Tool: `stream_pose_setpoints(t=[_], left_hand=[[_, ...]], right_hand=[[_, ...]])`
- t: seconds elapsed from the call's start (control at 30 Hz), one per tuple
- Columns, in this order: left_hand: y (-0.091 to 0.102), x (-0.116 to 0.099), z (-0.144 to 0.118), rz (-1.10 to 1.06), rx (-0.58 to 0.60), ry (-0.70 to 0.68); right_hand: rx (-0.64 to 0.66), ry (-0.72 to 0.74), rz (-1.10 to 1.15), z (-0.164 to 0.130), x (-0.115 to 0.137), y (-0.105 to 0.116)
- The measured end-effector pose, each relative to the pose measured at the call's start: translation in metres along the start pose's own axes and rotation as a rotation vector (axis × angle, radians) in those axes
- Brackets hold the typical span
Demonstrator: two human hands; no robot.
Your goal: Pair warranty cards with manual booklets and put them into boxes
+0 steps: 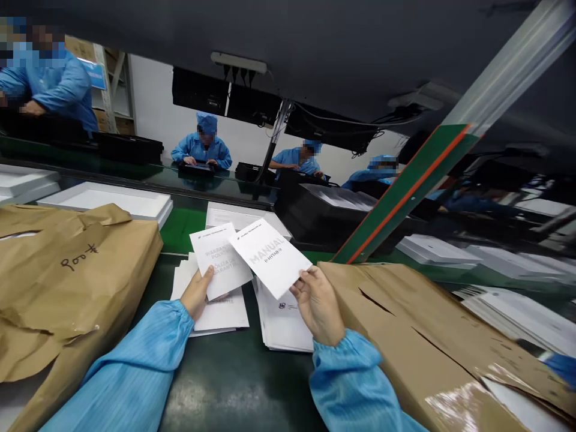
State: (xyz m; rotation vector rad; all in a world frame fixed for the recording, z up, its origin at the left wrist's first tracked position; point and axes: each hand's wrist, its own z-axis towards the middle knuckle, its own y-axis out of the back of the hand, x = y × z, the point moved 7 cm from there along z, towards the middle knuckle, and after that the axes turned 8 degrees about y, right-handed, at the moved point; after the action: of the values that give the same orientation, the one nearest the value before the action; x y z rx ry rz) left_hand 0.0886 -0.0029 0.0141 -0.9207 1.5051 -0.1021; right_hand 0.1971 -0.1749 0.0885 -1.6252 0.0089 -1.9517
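My left hand (197,293) pinches a white warranty leaflet (220,258) by its lower left edge. My right hand (320,305) grips a white booklet (270,255) printed "MANUAL" at its lower right corner. The manual's left edge overlaps the leaflet's right side, both raised above the bench. Beneath the left hand lies a pile of white leaflets (229,315), partly covered. Another stack of white booklets (283,327) sits under the manual and beside my right hand.
A brown paper parcel (90,264) lies at left, a torn brown package (405,324) at right. White box trays (112,198) stand behind. A green post (405,198) slants up at right. Across the line, several people in blue work at a dark bench (148,174).
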Motion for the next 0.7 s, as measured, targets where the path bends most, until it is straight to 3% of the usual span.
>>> stream_pose_setpoints(t=[0.13,0.27,0.37,0.47,0.57,0.7], left_hand=[[-0.002,-0.002,-0.002,0.038,0.037,0.024],[-0.006,-0.003,-0.002,0.089,0.058,-0.015],[-0.009,-0.006,-0.003,0.130,0.047,-0.086],[-0.011,-0.008,-0.004,0.165,0.030,-0.116],[-0.012,-0.007,-0.004,0.201,0.023,-0.088],[-0.015,-0.003,-0.004,0.257,0.044,-0.012]], right_hand=[[0.049,-0.029,-0.056,0.008,-0.047,-0.024],[0.152,-0.070,-0.221,0.006,-0.077,-0.030],[0.294,-0.158,-0.220,0.004,-0.081,-0.033],[0.345,-0.225,-0.143,0.004,-0.075,-0.032],[0.375,-0.257,-0.115,0.005,-0.072,-0.031],[0.528,-0.352,-0.124,-0.001,-0.080,-0.037]])
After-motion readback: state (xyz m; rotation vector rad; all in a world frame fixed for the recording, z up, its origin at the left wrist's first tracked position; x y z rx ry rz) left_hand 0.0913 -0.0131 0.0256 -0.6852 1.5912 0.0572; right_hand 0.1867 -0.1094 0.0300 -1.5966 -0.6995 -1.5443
